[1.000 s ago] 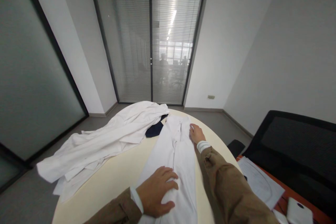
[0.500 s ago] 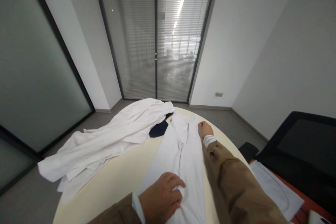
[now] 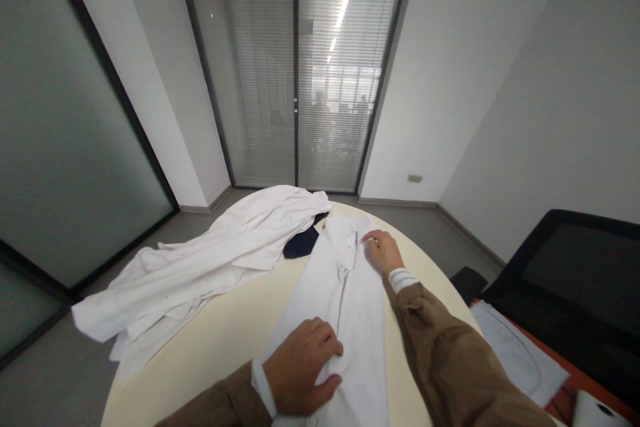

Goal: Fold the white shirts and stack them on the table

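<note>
White trousers (image 3: 364, 320) lie lengthwise on the round table, with the waistband at the far end and the fly facing up. My left hand (image 3: 303, 367) rests on the near part of the trouser legs, thumb apart from the fingers, gripping nothing visible. Near the waistband's right side, my right hand (image 3: 384, 251) touches the cloth beside the fly with its fingers stretched out. To the left, a white garment (image 3: 210, 260), loosely spread and creased, hangs partly over the table edge. A dark blue piece of fabric (image 3: 301, 243) shows between the two garments.
The cream round table (image 3: 240, 307) carries the garments. At right stands a black mesh chair (image 3: 575, 280), near a pale sheet or cloth (image 3: 520, 350) on a reddish surface. A white object (image 3: 595, 410) sits in the lower right corner. Beyond is a glass door with blinds (image 3: 330, 120).
My right hand has moved left from the trousers' outer edge onto the cloth near the fly, and its fingers have straightened. My left hand has shifted slightly left and its thumb has spread.
</note>
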Motion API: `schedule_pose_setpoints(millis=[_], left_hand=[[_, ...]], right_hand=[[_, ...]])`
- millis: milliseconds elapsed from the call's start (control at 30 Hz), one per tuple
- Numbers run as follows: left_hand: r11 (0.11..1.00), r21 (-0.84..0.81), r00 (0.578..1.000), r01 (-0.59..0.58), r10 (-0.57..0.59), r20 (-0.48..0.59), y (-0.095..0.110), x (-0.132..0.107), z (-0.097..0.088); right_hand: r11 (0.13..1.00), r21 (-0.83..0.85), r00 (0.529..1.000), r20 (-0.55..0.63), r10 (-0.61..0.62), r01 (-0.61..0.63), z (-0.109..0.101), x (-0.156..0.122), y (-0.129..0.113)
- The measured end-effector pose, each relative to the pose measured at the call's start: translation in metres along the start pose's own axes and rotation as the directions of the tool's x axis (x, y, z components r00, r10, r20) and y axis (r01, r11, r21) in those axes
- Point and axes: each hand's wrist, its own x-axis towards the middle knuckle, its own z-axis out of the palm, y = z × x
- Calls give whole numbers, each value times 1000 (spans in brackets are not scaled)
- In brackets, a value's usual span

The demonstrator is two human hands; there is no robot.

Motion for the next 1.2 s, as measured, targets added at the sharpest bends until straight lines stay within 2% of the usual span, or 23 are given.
schedule_pose_setpoints(millis=[67,167,300,533,700,1033,1200], left_hand=[[1000,16,999,-26,26,43,-2,0,0],[994,-49,990,-97,101,99,-5,-2,0],[985,-96,978,-143,155,138,-7,-7,1],[983,-108,969,-146,164,184,-8,-11,1],[988,-90,971,-128,143,191,-4,-11,-1],[982,-100,957,-160,179,229,-2,-15,-1],[974,-144,944,-175,207,257,-5,-18,4]], right_hand=[[996,80,994,91,-57,50,-3,-16,-10],[981,150,967,202,-154,125,-3,-40,-21],[964,174,943,233,-239,201,-1,-64,-28],[995,60,969,229,-94,82,4,-82,-42],[999,28,977,206,-47,42,6,-84,-48],[984,-159,949,291,120,-76,10,-89,-67],[983,-179,959,270,91,-43,6,-87,-74]])
